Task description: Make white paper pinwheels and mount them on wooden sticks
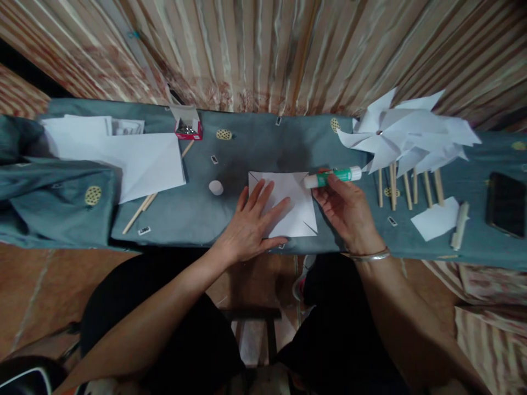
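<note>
Head view: L hand [249,226], fingers spread, lies flat on a square white sheet [297,213] w/ slit corners, mid-table on a teal cloth [247,145]; R hand [349,207] grips a green-and-white glue stick [346,174] at the sheet's upper R corner, contact unclear. Poss. trouble: a slack L palm could let paper skid; too hard a push might crease or tear the slit corner; overrun could smear glue on cloth. Round white cap [216,187], prob. the stick's, might roll if bumped.
</note>
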`<state>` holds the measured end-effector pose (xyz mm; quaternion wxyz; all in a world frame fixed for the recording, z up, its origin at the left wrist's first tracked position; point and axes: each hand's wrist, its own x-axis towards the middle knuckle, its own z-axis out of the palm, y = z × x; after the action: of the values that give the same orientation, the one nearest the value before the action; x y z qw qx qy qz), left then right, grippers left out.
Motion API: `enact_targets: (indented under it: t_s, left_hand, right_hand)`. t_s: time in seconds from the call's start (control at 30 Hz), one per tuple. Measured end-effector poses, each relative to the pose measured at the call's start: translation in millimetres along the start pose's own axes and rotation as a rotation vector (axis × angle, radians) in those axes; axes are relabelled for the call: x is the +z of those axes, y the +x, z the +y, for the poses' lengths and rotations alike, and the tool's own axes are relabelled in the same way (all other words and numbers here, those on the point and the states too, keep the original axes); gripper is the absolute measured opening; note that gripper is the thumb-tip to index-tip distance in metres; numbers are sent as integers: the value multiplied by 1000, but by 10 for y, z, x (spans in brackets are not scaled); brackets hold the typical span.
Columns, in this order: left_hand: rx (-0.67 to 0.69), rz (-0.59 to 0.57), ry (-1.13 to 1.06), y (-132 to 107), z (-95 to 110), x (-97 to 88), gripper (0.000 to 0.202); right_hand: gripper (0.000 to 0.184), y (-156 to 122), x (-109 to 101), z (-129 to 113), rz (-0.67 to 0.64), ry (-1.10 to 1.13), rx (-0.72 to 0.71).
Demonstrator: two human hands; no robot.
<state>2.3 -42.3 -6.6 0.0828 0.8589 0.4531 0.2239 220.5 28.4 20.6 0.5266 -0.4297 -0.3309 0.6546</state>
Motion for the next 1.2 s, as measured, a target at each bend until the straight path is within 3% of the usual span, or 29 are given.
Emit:
enact_targets:
  t_s: [0.13,0.23,0.33,0.43,0.57,0.7,0.77,0.83,0.97,1.2]
  left_hand:
    - [-24,159,65,-44,-188,-240,66]
    - [-189,241,143,-131,-407,-404,56]
    - [-348,182,170,-222,-588,-489,43]
    - [-419,102,91,-261,-660,-519,39]
    - [-526,235,-218,-213,-578,-509,31]
    - [-713,426,-908,-95,-348,-419,32]
    - [-785,425,-1245,-35,-224,-364,36]
    - [-828,405,-1447,13,-126,-322,37]
    - [-856,366,-1564,64,-30,-298,38]
    - [-856,355,-1558,76,-9,-294,36]
  right_hand:
    - [18,-20,-12,0,-8,8,22]
    - [20,-33,-1,19,-19,-5,30]
    - [20,-37,18,53,-28,3,64]
    - [18,-36,34,87,-32,21,102]
    - [18,-45,47,107,-85,0,133]
    - [23,-93,92,118,-133,25,202]
    - [26,-131,131,139,-149,34,245]
    - [29,-168,167,171,-160,21,257]
    - [31,-210,199,231,-186,-37,227]
    - [29,-218,215,224,-156,-34,224]
